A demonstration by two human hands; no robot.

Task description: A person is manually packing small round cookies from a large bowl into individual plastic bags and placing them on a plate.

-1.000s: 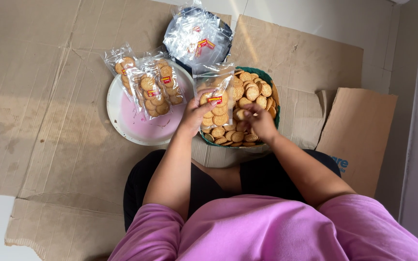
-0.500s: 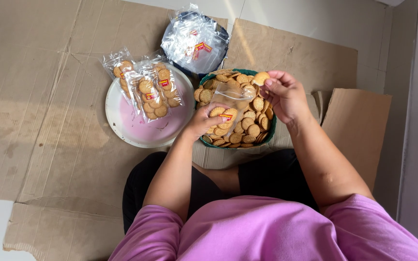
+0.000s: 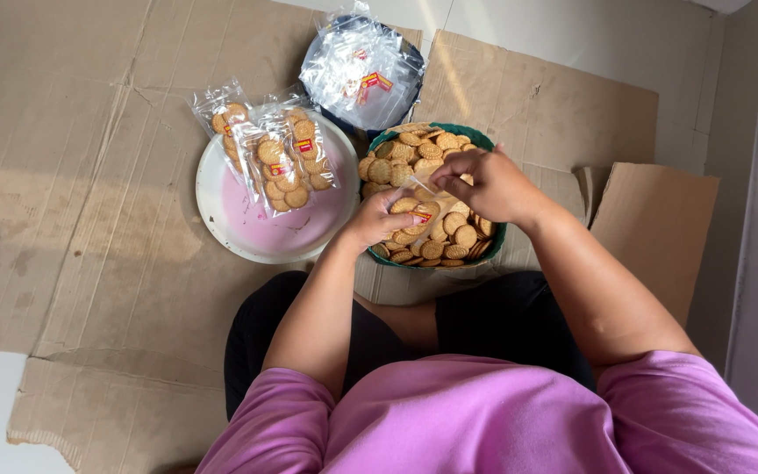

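Observation:
A green bowl [image 3: 482, 139] full of round golden biscuits [image 3: 405, 156] sits on the cardboard in front of me. Over it, my left hand [image 3: 377, 221] grips a small clear plastic bag of biscuits [image 3: 418, 212] from below. My right hand [image 3: 489, 184] pinches the bag's open top edge from above. To the left, a white plate with a pink centre [image 3: 261, 228] carries three filled, labelled biscuit packs [image 3: 278, 158].
A dark bowl holding a stack of empty clear bags [image 3: 360, 70] stands behind the green bowl. Flattened brown cardboard [image 3: 89, 175] covers the floor, with a folded flap [image 3: 651, 228] at the right. My crossed legs in black fill the near side.
My right hand left the biscuits in the bowl, rose to the right, then came to the bag's top. The bag has dropped lower in my left hand.

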